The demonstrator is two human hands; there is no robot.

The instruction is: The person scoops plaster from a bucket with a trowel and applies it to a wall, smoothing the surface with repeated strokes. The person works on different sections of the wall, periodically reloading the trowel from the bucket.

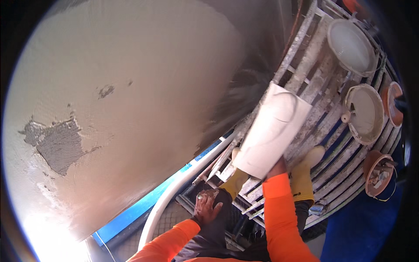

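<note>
Head view: a white plaster-coated float board (273,131) is held flat in the closed grip of the right hand (276,168), kept level beside the plastered wall (131,87). The left hand (206,207), fingers spread and holding nothing, is braced on the knee above the slatted scaffold platform (323,135), where mortar pans (365,114) are set.

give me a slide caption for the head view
Right hand holds a white plastering board beside a plastered wall; left hand rests on the knee.

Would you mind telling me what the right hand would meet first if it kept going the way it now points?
The right hand, holding the flat white plastering board, points up the plaster-caked slatted scaffold platform; likely the white round basin, though depth is unclear.
</note>
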